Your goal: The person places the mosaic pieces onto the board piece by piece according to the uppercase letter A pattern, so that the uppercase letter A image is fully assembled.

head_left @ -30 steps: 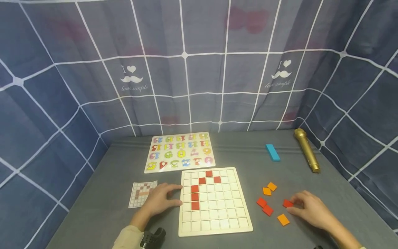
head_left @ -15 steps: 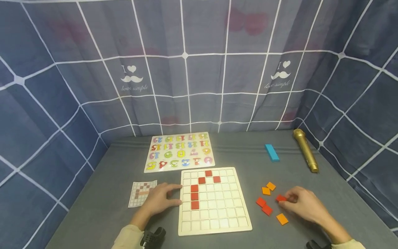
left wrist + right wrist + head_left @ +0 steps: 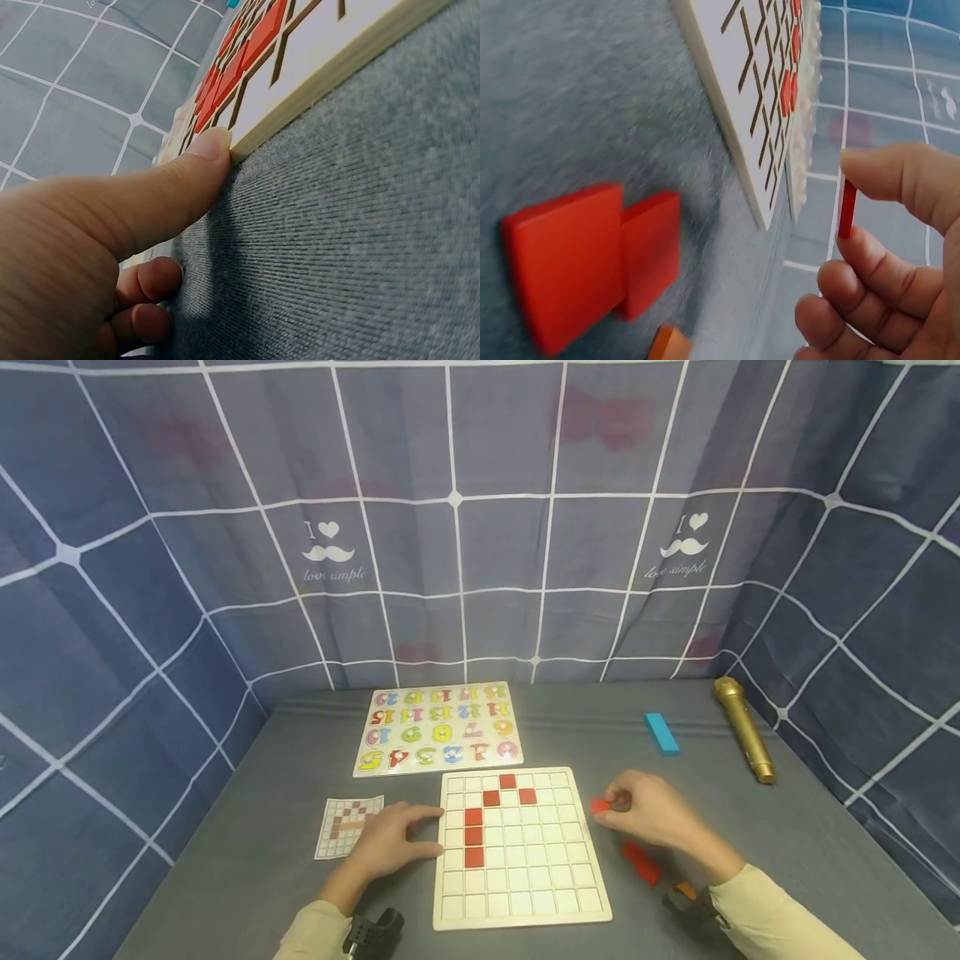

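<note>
Behind everything, a grey-blue curtain with white lines. Below, a dark grey counter. On it, near and central, a pale board of square cells, roughly square overall and without a clear long axis. Just beyond, toward the left, the number board, with contact between the two hard to judge.

At the board's left edge, the left hand, thumb and a finger spread apart with tips against the rim, nothing gripped. Just past the right edge, the right hand, thumb and finger pinching a red tile. Far right, a gold tube, slanting from far left to near right. Left of the board, partly behind the left hand, the card with a printed grid pattern. Far right too, a blue block.

Smallest, the tiles. In the board's far and left cells, six set tiles. To the right, two loose red tiles and, partly hidden at the right wrist, an orange tile.

Deciding relation: the held tile just right of the board's far half, seen edge-on from the right wrist, apparently lifted; bare cells directly left of the pinch, right-side ones closest to the right hand.
</note>
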`<state>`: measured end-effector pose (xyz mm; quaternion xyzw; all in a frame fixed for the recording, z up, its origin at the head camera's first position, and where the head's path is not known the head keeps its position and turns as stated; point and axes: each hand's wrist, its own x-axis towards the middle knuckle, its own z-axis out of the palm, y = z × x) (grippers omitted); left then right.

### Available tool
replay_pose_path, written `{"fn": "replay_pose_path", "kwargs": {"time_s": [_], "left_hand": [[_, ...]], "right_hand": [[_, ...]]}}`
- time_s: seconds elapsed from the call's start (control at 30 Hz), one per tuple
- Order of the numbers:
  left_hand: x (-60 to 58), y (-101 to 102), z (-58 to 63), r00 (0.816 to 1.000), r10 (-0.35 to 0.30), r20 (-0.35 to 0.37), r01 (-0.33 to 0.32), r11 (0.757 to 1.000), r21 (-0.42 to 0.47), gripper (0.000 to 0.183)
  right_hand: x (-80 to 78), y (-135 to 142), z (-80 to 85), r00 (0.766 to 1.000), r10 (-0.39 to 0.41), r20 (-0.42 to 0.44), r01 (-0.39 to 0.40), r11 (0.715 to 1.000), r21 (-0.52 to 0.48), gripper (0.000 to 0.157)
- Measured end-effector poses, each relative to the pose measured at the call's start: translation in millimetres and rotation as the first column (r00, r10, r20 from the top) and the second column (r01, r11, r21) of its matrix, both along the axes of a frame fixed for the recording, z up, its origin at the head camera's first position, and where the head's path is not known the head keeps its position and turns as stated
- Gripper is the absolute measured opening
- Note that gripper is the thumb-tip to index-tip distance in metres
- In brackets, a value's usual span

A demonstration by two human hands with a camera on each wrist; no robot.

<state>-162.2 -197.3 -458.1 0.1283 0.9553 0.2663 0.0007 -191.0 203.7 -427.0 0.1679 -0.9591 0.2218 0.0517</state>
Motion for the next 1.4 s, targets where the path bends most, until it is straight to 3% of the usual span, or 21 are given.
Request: {"fn": "replay_pose_path", "kwargs": {"time_s": [0.27, 0.43, 0.7, 0.9, 1.17, 1.33, 1.4], "left_hand": [[-0.3, -0.1, 0.8, 1.000, 0.012, 0.009, -0.012, 1.000, -0.004, 0.054], [1.1, 0.6, 0.1, 1.000, 0.002, 0.004, -0.002, 1.000, -0.004, 0.054], [1.5, -3.7, 4.4, 1.000, -0.003, -0.006, 0.002, 1.000, -0.012, 0.054], [0.6, -1.2, 0.6, 1.000, 0.001, 0.001, -0.001, 1.000, 0.000, 0.054], [-0.4, 0.8, 0.7, 1.000, 0.007, 0.007, -0.007, 1.000, -0.014, 0.054], [-0.4, 1.0, 1.8, 1.000, 0.012, 0.014, -0.012, 1.000, -0.014, 0.054], [-0.2, 0.9, 1.6, 1.000, 0.014, 0.016, -0.014, 1.000, -0.010, 0.054]], "right_hand": [[-11.3, -22.8, 1.1, 1.000, 0.031, 0.003, -0.031, 1.000, 0.004, 0.021], [-20.5, -22.7, -3.5, 0.998, 0.054, 0.035, -0.053, 0.998, -0.022, 0.012], [-39.8, -1.4, -3.2, 0.996, -0.009, 0.090, 0.001, 0.996, 0.093, 0.032], [-41.2, 2.5, -18.8, 0.995, 0.006, 0.101, -0.021, 0.988, 0.155, 0.036], [-41.7, 11.8, -19.0, 0.992, 0.085, 0.097, -0.096, 0.989, 0.110, 0.031], [-39.2, 8.4, -18.0, 0.998, 0.052, 0.031, -0.054, 0.994, 0.099, 0.014], [-39.0, 5.7, -17.4, 0.999, 0.037, 0.012, -0.038, 0.994, 0.105, 0.014]]}}
